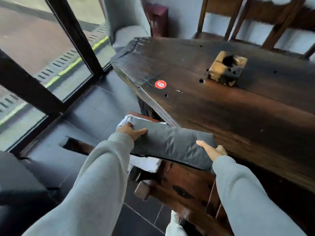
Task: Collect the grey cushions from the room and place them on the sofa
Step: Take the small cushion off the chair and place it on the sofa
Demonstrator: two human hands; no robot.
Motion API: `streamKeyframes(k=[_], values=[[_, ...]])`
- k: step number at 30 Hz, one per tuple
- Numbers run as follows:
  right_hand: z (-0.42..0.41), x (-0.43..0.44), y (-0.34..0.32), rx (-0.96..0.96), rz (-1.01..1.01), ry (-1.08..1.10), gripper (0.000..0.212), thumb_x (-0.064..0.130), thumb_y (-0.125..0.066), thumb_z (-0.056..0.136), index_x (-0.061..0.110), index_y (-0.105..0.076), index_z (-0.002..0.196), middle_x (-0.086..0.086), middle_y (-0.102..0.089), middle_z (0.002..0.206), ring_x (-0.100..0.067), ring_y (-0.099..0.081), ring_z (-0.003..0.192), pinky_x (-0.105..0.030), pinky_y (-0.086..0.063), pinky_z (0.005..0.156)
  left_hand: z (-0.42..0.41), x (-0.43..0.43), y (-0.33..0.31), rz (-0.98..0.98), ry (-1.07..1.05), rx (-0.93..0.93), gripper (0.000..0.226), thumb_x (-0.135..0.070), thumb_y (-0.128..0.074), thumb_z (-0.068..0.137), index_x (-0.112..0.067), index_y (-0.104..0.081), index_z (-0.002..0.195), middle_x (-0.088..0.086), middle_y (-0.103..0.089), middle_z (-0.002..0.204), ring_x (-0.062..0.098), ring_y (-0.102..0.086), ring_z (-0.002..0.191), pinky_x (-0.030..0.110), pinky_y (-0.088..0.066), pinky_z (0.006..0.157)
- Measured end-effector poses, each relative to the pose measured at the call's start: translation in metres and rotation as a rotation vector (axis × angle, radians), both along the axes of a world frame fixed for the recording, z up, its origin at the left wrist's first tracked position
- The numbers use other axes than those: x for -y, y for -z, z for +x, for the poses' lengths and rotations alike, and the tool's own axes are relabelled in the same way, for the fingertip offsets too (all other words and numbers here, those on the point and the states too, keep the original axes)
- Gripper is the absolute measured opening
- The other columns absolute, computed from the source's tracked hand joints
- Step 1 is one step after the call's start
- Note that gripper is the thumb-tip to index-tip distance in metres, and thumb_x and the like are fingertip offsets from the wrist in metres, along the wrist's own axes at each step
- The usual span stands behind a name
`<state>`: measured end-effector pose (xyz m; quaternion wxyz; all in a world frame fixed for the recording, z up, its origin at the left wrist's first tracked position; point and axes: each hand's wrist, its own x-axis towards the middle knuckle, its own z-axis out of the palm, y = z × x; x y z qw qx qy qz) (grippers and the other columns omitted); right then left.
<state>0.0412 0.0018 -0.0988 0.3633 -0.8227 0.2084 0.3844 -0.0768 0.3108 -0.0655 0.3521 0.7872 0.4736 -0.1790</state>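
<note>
Cushion (172, 143): grey, flat, oblong, at lower centre of the frame, held up at a slant beside the near edge of the dark wooden surface (230, 106). Below it, a wooden chair (184, 183) with something white (146, 163) on the seat; whether the cushion's underside touches that white layer cannot be told. Left hand (131, 131): grip closed on the cushion's far left end, thumb on the top face, fingers curled over the edge. Right hand (212, 150): at the near right corner, thumb and one finger laid along the top, remaining fingers hidden behind the edge; grip apparently closed on that corner, though only partly seen.

Step in hand, as judged: pick-up of one cushion from the chair, first half of a collect-and-carry cycle. Not yet placed.

On the surface, well apart from the hands: red round sticker (160, 84) marked with a digit, and a small wooden block (227, 68). Window (51, 53) across the left of the frame; further chairs (255, 19) at upper right. Grey upholstered seat (127, 34) at upper centre, possibly the sofa; not certain.

Next move, as judged: lift clear of chair back and surface edge, keep both ends held to prevent sagging, turn toward the sofa and carry.
</note>
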Motion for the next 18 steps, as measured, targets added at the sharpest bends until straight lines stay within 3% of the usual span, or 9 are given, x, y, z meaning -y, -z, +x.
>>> streamKeyframes(k=[4, 6, 8, 10, 14, 18], values=[[-0.037, -0.110, -0.100, 0.309, 0.157, -0.139, 0.115, 0.067, -0.084, 0.067, 0.014, -0.038, 0.158, -0.011, -0.042, 0.163, -0.037, -0.043, 0.146, -0.044, -0.035, 0.115, -0.099, -0.075, -0.105, 0.083, -0.262, 0.314, 0.089, -0.061, -0.079, 0.079, -0.024, -0.041, 0.150, 0.011, -0.055, 0.149, 0.034, -0.056, 0.131, 0.036, -0.044, 0.104], [-0.050, -0.155, -0.135, 0.370, 0.197, -0.195, 0.108, 0.063, -0.086, 0.066, 0.014, -0.045, 0.153, -0.012, -0.052, 0.152, -0.036, -0.055, 0.131, -0.037, -0.047, 0.101, -0.136, -0.100, -0.145, 0.101, -0.316, 0.431, 0.098, -0.064, -0.078, 0.077, -0.025, -0.034, 0.156, 0.008, -0.051, 0.154, 0.033, -0.053, 0.135, 0.036, -0.042, 0.106], [-0.114, -0.227, -0.191, 0.455, 0.340, -0.298, 0.098, 0.056, -0.089, 0.067, 0.014, -0.051, 0.146, -0.010, -0.060, 0.135, -0.030, -0.061, 0.100, -0.025, -0.052, 0.078, -0.234, -0.143, -0.200, 0.192, -0.424, 0.571, 0.099, -0.068, -0.077, 0.074, -0.026, -0.037, 0.154, 0.005, -0.055, 0.151, 0.031, -0.055, 0.132, 0.035, -0.044, 0.101], [-0.160, -0.273, -0.226, 0.538, 0.413, -0.359, 0.094, 0.060, -0.088, 0.066, 0.014, -0.055, 0.141, -0.009, -0.063, 0.135, -0.030, -0.058, 0.101, -0.033, -0.048, 0.087, -0.296, -0.168, -0.223, 0.255, -0.507, 0.680, 0.097, -0.068, -0.079, 0.073, -0.026, -0.041, 0.151, 0.003, -0.059, 0.146, 0.029, -0.058, 0.128, 0.032, -0.046, 0.100], [-0.252, -0.355, -0.273, 0.557, 0.541, -0.410, 0.105, 0.087, -0.075, 0.047, 0.022, -0.064, 0.128, -0.003, -0.068, 0.124, -0.030, -0.063, 0.110, -0.040, -0.047, 0.102, -0.421, -0.205, -0.253, 0.300, -0.634, 0.740, 0.101, -0.066, -0.080, 0.072, -0.027, -0.037, 0.155, 0.005, -0.059, 0.147, 0.030, -0.058, 0.131, 0.042, -0.047, 0.110], [-0.363, -0.435, -0.301, 0.620, 0.562, -0.621, 0.098, 0.095, -0.068, 0.052, 0.024, -0.067, 0.119, -0.004, -0.070, 0.121, -0.029, -0.063, 0.106, -0.038, -0.050, 0.103, -0.565, -0.232, -0.267, 0.361, -0.831, 0.789, 0.100, -0.073, -0.077, 0.069, -0.032, -0.040, 0.152, 0.005, -0.061, 0.143, 0.028, -0.060, 0.127, 0.037, -0.050, 0.102]])
